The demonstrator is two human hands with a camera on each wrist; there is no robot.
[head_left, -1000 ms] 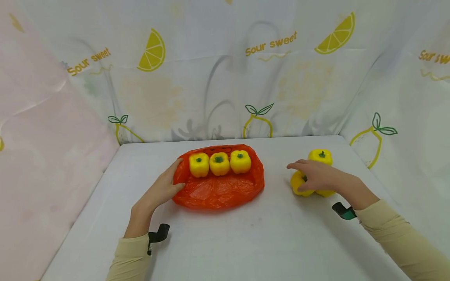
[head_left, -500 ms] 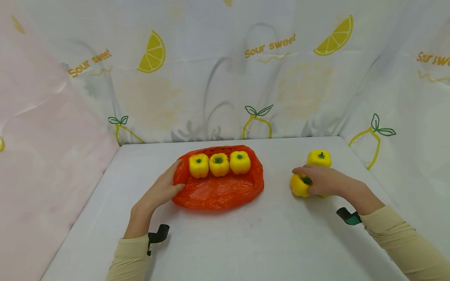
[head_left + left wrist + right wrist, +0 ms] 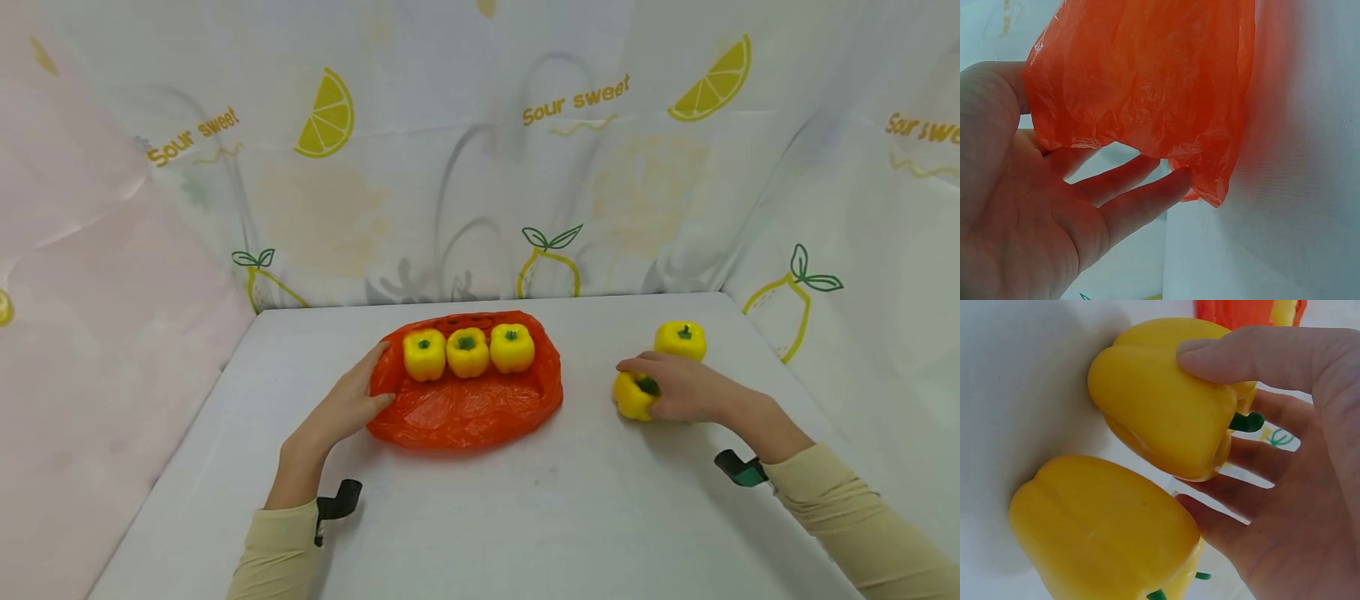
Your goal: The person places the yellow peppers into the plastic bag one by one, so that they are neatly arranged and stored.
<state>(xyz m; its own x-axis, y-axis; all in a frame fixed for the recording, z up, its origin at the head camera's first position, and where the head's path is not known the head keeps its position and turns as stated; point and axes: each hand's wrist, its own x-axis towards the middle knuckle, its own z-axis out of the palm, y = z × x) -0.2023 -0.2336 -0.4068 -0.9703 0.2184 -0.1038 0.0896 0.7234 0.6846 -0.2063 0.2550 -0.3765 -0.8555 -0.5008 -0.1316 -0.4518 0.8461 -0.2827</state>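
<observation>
1. Lemon-printed cloth [image 3: 420, 200] hangs behind your white table [image 3: 487, 517]. On the table, left of centre, sits a red bag [image 3: 457, 417], with a row of three peppers [image 3: 468, 352] inside the back of its rim.
2. Your right hand [image 3: 686, 387] pinches the held pepper [image 3: 632, 398] between thumb and fingers, its stem turned towards your palm. You have it well apart from the bag, on the right side of the table; whether it touches the cloth below, you can't tell.
3. Your left hand [image 3: 345, 408] is spread wide at the bag's left edge, fingers loose and touching the plastic.
4. You seem to be at the pick-up step, the other hand steadying the bag.
5. Your next move probably calls for a firm pinch and a clean lift, so you don't knock the pepper's neighbours; a light left touch should stop the rim folding in.
6. Your right wrist view shows a covered pepper [image 3: 1104, 525] just beside the held one, which your hand hides from the head view. You get the back pepper [image 3: 680, 340] plainly only from the head.
7. Your left wrist view shows fingers reaching behind the plastic; only the head view gives you the full row.
</observation>
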